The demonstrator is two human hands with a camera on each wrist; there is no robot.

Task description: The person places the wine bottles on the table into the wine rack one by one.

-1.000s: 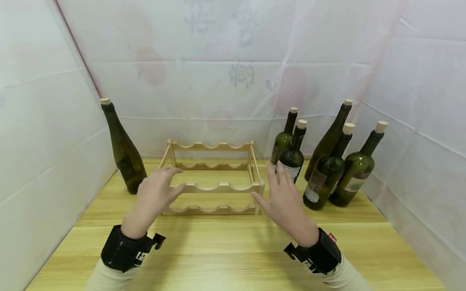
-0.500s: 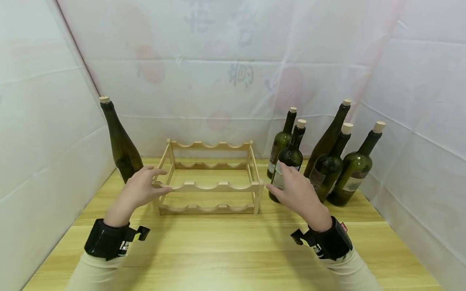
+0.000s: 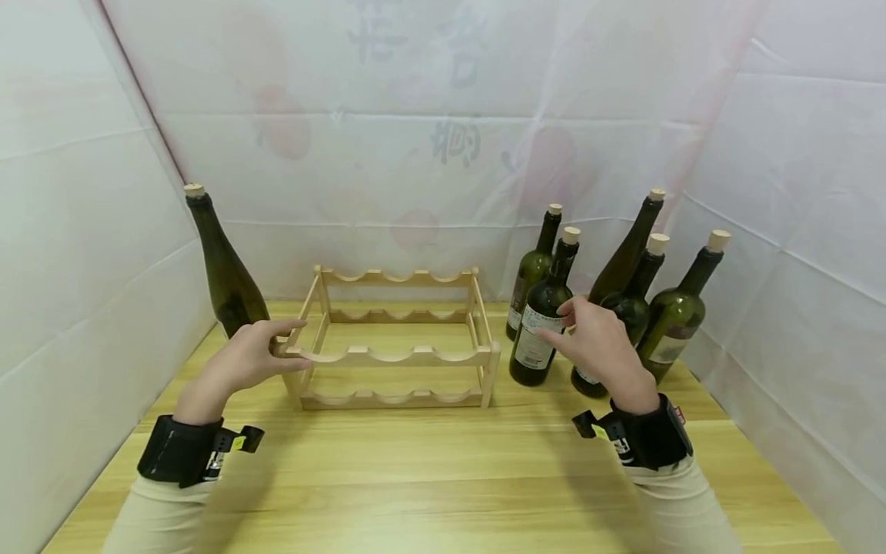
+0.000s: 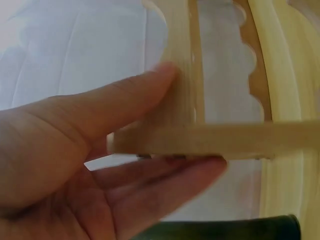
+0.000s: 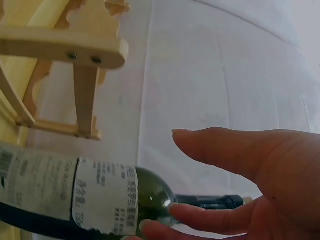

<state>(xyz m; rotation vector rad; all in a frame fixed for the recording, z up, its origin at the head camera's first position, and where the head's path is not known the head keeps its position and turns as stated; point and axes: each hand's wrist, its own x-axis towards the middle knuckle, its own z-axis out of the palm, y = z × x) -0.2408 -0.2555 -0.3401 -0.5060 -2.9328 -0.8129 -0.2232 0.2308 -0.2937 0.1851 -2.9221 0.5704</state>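
Observation:
A light wooden wine rack (image 3: 422,356) with scalloped rails stands on the table. At its front left corner, my left hand (image 3: 242,360) holds the frame, thumb (image 4: 150,90) against the front rail and fingers along the outer side. My right hand (image 3: 604,346) is at the right side of a corked dark green wine bottle (image 3: 536,338) with a white label. Fingertips lie at the bottle's shoulder in the right wrist view, while the thumb (image 5: 215,145) stands apart from the glass (image 5: 155,195). The bottle is upright on the table.
A tall green bottle (image 3: 231,277) stands left of the rack, behind my left hand. Several more corked bottles stand at the right: one (image 3: 533,269) behind the labelled bottle, others (image 3: 678,315) partly behind my right hand. White cloth walls (image 3: 388,169) enclose the wood-grain table (image 3: 415,477).
My left hand has moved left onto the rack's front left corner. My right hand has shifted right, from in front of the labelled bottle to its right side. Bottles and rack stay put.

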